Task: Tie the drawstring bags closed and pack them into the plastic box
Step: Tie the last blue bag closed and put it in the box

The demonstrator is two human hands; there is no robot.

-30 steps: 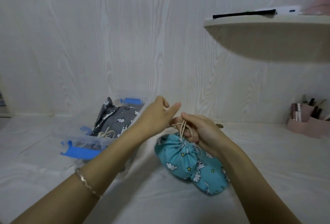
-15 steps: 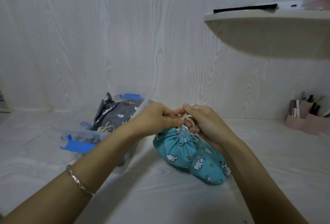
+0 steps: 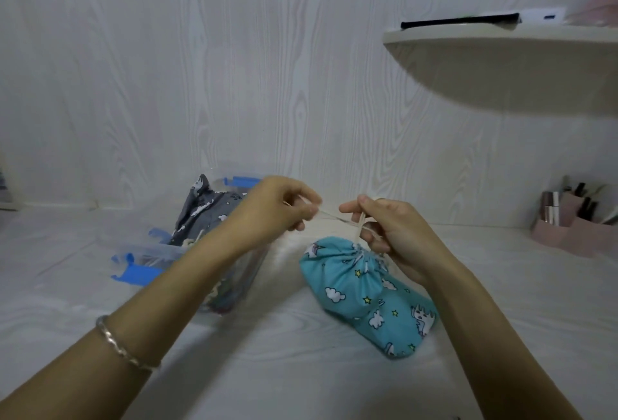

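Left hand (image 3: 277, 209) and right hand (image 3: 388, 232) each pinch the drawstring (image 3: 329, 215), drawn taut between them, likely tightening a knot. Blue bag (image 3: 364, 292) lies cinched on tabletop (image 3: 301, 369); plastic box (image 3: 150, 252) waits beside it.

A white wood-grain bench (image 3: 301, 369) meets a matching wall (image 3: 234, 68). At upper right, a rounded shelf (image 3: 501, 48) carries a flat black item (image 3: 458, 22). At far right stands a pink organiser (image 3: 575, 234) holding cosmetics.

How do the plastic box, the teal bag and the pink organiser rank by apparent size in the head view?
1-2. plastic box and teal bag: look alike; the left arm hides part of the box, so unranked.
3. pink organiser: clearly smallest, though farther away.
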